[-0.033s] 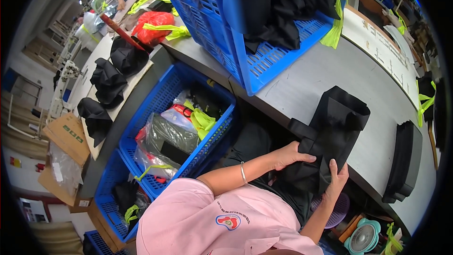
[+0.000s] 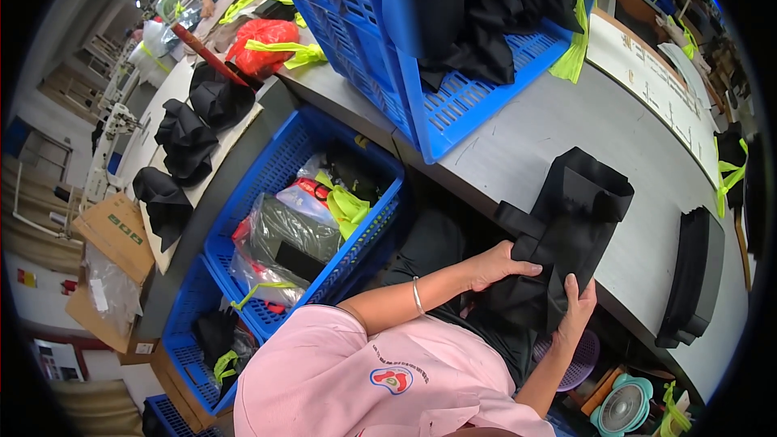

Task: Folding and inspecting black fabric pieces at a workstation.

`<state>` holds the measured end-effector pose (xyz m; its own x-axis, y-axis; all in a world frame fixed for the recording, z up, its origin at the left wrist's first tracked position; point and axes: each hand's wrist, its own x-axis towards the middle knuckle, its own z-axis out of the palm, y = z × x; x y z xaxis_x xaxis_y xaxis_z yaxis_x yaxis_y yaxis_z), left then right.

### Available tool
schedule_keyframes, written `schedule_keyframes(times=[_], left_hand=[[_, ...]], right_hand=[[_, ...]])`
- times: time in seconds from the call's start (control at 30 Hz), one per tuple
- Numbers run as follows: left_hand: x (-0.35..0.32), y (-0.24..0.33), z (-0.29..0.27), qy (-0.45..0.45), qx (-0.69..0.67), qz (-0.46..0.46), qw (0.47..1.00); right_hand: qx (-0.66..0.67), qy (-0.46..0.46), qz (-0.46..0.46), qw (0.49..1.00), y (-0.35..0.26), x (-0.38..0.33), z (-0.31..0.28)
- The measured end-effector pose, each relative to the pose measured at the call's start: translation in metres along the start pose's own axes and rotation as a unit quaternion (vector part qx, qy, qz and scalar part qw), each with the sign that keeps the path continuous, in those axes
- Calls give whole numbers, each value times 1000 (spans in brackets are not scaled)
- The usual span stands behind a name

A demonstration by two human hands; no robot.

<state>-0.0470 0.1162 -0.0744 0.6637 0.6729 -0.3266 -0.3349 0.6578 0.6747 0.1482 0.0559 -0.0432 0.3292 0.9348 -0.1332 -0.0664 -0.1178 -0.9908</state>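
A black sewn fabric piece (image 2: pixel 584 198), folded into a boxy, open-ended shape, lies partly on the grey table's near edge and hangs down over it. My left hand (image 2: pixel 503 267) pinches its near part, thumb on top, beside a short black flap. On the other side, my right hand (image 2: pixel 575 305) grips the hanging edge between thumb and fingers. The fingertips under the cloth are hidden. To the right lies a stack of black folded fabric pieces (image 2: pixel 690 279), apart from my hands.
A blue crate (image 2: pixel 465 117) lies tipped on the grey table (image 2: pixel 506 154) with black cloth inside. Lower left, another blue crate (image 2: pixel 303 121) holds plastic-wrapped bundles. Black fabric bundles (image 2: pixel 184 142) sit on a board beyond it. A turquoise fan (image 2: pixel 623 405) stands beneath the table. Another person's arm shows far off.
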Motion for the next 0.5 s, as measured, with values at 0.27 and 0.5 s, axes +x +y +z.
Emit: schedule_keyframes(times=[0.27,0.5], left_hand=[[-1,-3,6,62,-54,38,996],[12,-2,4,56,3,33,998]], right_hand=[[88,-96,148,980,-6,-18,-11],[78,-19,116,990,0,-21,-21]])
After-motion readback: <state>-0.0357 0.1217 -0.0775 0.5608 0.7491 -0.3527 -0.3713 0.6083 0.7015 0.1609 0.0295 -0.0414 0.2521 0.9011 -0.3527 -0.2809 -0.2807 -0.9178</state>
